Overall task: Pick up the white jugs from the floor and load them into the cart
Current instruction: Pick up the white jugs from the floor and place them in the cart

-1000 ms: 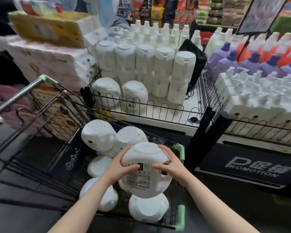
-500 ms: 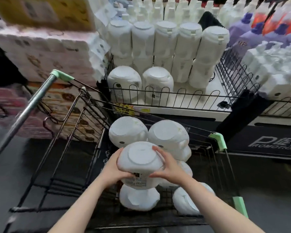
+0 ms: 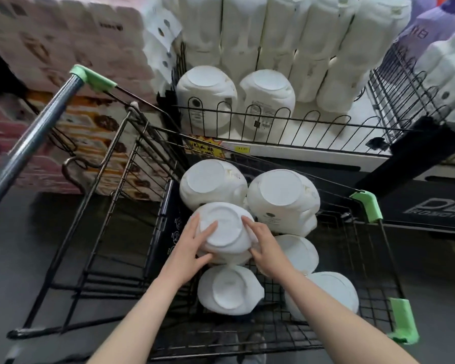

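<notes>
A white jug (image 3: 225,228), bottom up, sits low inside the black wire cart (image 3: 363,258). My left hand (image 3: 192,248) grips its left side and my right hand (image 3: 264,245) grips its right side. Several other white jugs lie around it in the cart: two behind (image 3: 212,183) (image 3: 283,197), one in front (image 3: 229,290), two to the right (image 3: 298,254) (image 3: 331,292). The lower part of the held jug is hidden by my hands and the neighbouring jugs.
The cart's metal handle with a green cap (image 3: 45,132) runs up the left. Behind the cart stands a wire display bin (image 3: 286,127) with two jugs and rows of white bottles. Stacked tissue packs (image 3: 63,48) are at the left. Dark floor (image 3: 24,271) surrounds the cart.
Both hands have lowered the jug deeper into the cart among the others, turning its bottom fully up. The view has tilted down and moved closer.
</notes>
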A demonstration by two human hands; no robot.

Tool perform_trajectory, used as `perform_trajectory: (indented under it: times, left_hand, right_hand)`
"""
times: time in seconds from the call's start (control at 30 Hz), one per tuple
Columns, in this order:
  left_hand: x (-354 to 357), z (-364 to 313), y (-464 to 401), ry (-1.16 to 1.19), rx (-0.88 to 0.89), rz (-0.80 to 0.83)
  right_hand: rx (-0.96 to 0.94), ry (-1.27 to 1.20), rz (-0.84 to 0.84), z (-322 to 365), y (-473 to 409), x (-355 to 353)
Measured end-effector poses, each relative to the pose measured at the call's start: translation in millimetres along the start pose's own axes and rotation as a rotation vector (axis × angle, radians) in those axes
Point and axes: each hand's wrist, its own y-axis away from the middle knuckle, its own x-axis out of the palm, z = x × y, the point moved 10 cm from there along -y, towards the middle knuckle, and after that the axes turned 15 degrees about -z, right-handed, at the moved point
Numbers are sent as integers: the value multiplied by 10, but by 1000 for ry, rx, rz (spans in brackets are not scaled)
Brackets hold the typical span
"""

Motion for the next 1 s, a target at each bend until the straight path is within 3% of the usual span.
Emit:
perform_trajectory:
  times: [0.13, 0.37, 0.7, 0.8, 1.0]
  left_hand:
    - [4, 20, 18, -34, 1, -31]
    - [-68, 51, 78, -104, -33, -91]
    - [-280, -116, -40, -95, -96, 7]
    - [-405, -453, -190, -107, -62, -27]
    - [41, -1764, -545, -86, 220, 65]
  right_hand:
    - [-21, -45, -36, 65, -117, -18]
    - [-177, 73, 95, 237, -3, 140]
    - [-77, 109, 108, 308, -5, -164]
    - [-27, 115, 70, 341, 58, -535]
    - [148, 223, -102, -105, 405, -1762]
